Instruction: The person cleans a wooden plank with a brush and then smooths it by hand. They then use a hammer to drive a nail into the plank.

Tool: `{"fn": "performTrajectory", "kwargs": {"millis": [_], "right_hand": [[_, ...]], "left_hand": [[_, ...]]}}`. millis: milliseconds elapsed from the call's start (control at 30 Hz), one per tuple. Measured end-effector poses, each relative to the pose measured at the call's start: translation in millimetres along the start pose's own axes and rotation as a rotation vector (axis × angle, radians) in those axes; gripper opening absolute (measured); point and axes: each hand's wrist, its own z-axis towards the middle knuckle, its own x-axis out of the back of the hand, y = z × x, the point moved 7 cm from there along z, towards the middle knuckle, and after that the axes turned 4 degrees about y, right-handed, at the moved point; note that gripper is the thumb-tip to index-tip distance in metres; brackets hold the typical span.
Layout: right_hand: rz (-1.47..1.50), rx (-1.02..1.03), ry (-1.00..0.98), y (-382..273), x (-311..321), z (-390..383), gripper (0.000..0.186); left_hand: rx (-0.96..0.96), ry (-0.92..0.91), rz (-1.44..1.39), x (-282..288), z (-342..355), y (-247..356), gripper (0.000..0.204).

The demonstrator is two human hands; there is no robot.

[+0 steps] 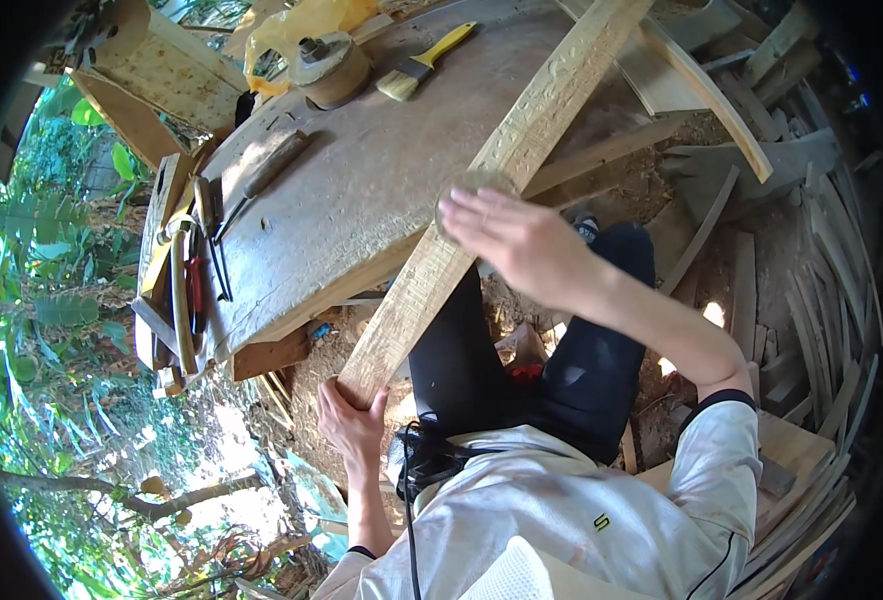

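Observation:
A long wooden plank (522,135) with a carved-looking, scratched surface slants from my lap up across the edge of the workbench. Near its lower end, my left hand (352,420) is wrapped round it, thumb over the upper face. Midway along, my right hand (522,245) presses a thin round brownish disc (492,182) flat on the plank. The fingers cover most of that disc, and it is slightly blurred, so its exact kind does not show.
On the workbench (362,180) lie a yellow-handled paintbrush (427,62), a round lidded container (330,70), a yellow plastic bag (297,30) and a wooden-handled tool (274,165). More hand tools (197,270) hang at its left edge. Wood strips (812,330) are piled at right.

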Motion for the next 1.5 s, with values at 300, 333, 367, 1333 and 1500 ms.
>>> {"fn": "performTrajectory", "kwargs": {"millis": [300,333,367,1333,1500], "right_hand": [[0.009,-0.039,-0.009,9,-7,-7,0.036],[0.037,-0.023,-0.013,1,-9,-4,0.036],[0.066,-0.007,-0.019,-5,-11,-1,0.037],[0.334,0.206,0.023,-156,-82,-17,0.031],[0.102,0.038,0.121,-82,-64,26,0.032]], "left_hand": [[-0.019,0.165,-0.042,3,-12,-12,0.079],[0.025,0.176,-0.053,4,-16,-17,0.077],[0.069,0.187,-0.064,5,-19,-21,0.075],[0.060,-0.132,-0.698,5,18,14,0.109],[0.125,-0.108,-0.592,-10,8,-9,0.080]]}}
